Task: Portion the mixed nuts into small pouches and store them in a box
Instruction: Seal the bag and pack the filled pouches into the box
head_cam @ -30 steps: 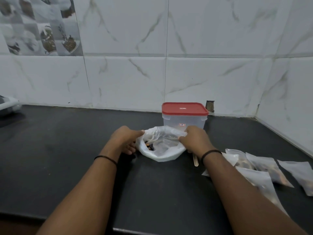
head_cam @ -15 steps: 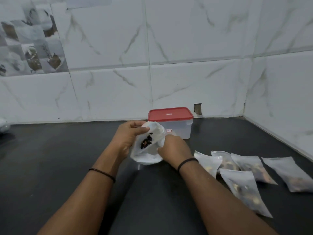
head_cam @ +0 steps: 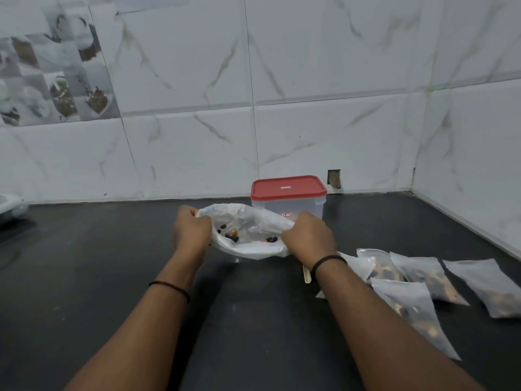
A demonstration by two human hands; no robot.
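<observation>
Lying nearest, right of centre on the dark counter [head_cam: 84, 277]: filled pouches [head_cam: 417, 303], five or so, flat and overlapping, well apart from the box. Showing just beyond, beside the right wrist: tip of a pale wooden stick [head_cam: 306, 275], mostly hidden. Holding mid-counter: left hand [head_cam: 191, 235] and right hand [head_cam: 308, 239], each with fingers curled tight on the rim of a white plastic bag [head_cam: 248, 246], one at either side, stretching the mouth wide. Resting inside the bag: a few mixed nuts [head_cam: 231, 237], dark with an orange piece, scattered in two small clusters, bag appearing nearly spent. Standing farthest, just behind the bag against the tiled wall: clear storage box [head_cam: 287, 207], red lid [head_cam: 288, 188] seated on top. Step judged in hand: checking or gathering the last of the supply, portioning nearly done. Next move likely calling for emptying the remainder into a pouch, then taking off the lid and loading the pouches. Differing from half a second back: bag mouth spreading wider, hands moving apart to opposite rim edges, nuts spreading out from one clump.
</observation>
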